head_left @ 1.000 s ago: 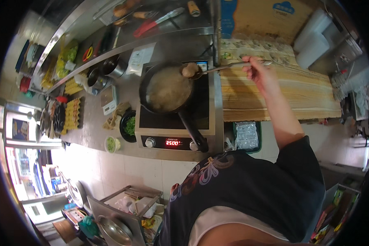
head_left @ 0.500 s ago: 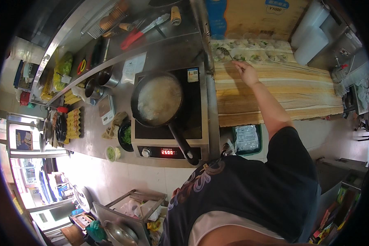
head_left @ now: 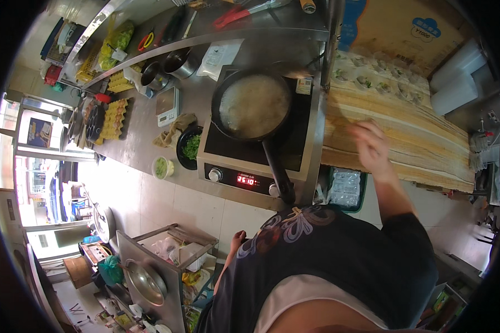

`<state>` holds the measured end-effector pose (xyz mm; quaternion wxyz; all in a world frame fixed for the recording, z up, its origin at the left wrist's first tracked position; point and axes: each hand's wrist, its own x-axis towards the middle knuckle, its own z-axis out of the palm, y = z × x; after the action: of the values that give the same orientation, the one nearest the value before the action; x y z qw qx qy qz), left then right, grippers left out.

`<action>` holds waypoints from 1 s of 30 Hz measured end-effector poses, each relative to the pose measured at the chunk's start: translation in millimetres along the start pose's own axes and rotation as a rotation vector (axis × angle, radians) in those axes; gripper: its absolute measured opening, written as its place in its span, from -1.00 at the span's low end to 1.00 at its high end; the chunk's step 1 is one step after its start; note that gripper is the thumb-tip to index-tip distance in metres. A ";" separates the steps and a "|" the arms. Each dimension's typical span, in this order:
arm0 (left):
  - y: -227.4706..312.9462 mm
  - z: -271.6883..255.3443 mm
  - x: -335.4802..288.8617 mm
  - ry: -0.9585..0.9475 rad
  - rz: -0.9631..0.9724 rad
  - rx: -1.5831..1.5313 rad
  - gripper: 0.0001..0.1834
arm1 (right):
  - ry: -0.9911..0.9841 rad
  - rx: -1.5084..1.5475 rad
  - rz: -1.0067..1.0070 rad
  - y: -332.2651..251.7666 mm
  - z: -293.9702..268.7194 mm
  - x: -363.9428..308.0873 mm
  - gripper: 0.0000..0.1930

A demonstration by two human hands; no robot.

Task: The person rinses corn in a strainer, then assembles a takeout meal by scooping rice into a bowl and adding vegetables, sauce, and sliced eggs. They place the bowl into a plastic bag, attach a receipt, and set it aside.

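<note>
Black pan [head_left: 217, 105], cloudy liquid [head_left: 255, 105] yet inside. Right of pan: cups [head_left: 361, 79] set out, several already with greens [head_left: 367, 84]; right hand [head_left: 372, 149] above wooden board [head_left: 428, 139], blurred, grip cannot be told. Below pan: left hand [head_left: 238, 240], fingers unclear.

I read lit red digits [head_left: 245, 180] on cooker [head_left: 301, 130], its 6 o'clock | lettered blue cloud [head_left: 426, 29] on carton [head_left: 391, 28], my 2 o'clock | sticker [head_left: 304, 85], my 1 o'clock: too small

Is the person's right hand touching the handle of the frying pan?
No, the right hand is over the wood-patterned surface, clearly apart from the pan's handle, which lies farther left.
</note>
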<state>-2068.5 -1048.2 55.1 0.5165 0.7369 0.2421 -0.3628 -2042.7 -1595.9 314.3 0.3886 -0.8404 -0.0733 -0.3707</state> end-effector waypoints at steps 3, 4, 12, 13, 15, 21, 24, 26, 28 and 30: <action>19.3 11.0 -6.0 0.103 0.073 0.050 -0.75 | -0.270 -0.135 -0.116 -5.8 37.2 51.2 -0.79; 25.3 14.2 -9.2 0.164 0.072 0.049 -0.75 | -0.299 -0.156 -0.118 -2.6 49.4 64.0 -0.78; -9.7 -3.8 -7.1 0.045 0.035 -0.006 -0.71 | -0.073 0.520 0.533 19.1 105.8 80.2 -0.83; -23.4 -7.8 -3.4 0.036 0.023 -0.004 -0.71 | -0.044 0.569 0.585 21.3 105.6 80.9 -0.81; -51.4 -15.7 1.1 0.045 -0.014 0.003 -0.69 | -0.124 0.544 0.537 23.5 105.0 80.1 -0.81; -105.9 -32.6 31.1 0.067 -0.008 0.049 -0.65 | -0.063 0.658 0.592 24.4 103.6 78.2 -0.78; -98.1 -33.1 50.2 0.043 0.074 0.102 -0.62 | 0.005 0.704 0.704 23.9 98.7 82.2 -0.77; -78.7 -26.4 51.4 0.053 0.102 0.096 -0.65 | 0.009 0.708 0.738 21.6 91.9 84.3 -0.77; -52.0 -13.5 41.9 0.145 0.017 0.053 -0.69 | 0.000 0.716 0.758 17.3 83.8 84.5 -0.77; -28.4 0.2 24.5 0.122 0.065 -0.017 -0.71 | 0.032 0.716 0.753 12.8 72.3 83.1 -0.76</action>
<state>-2074.1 -1038.9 19.2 0.5187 0.7606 0.2521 -0.2981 -1937.2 -1567.2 332.6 0.7591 -0.6173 0.1178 -0.1696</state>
